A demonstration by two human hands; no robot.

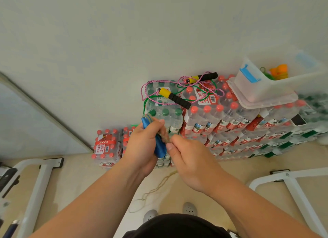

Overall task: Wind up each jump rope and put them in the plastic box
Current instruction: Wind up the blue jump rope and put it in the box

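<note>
Left hand [142,143] with fingers [157,123] curled round the blue handles [159,149] of a tan jump rope [164,136], right hand [193,159] pinching that rope beside the handles, slack trailing on the floor [85,175], pink jump rope [156,88] and plastic box [266,90] atop stacked bottle packs [221,120]

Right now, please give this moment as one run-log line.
left hand: grips blue handles | right hand: pinches tan cord | pink jump rope: loose on bottle packs

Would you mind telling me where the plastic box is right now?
In the head view, the plastic box sits at upper right on the stacked water-bottle packs, just right of the pink jump rope.
</note>
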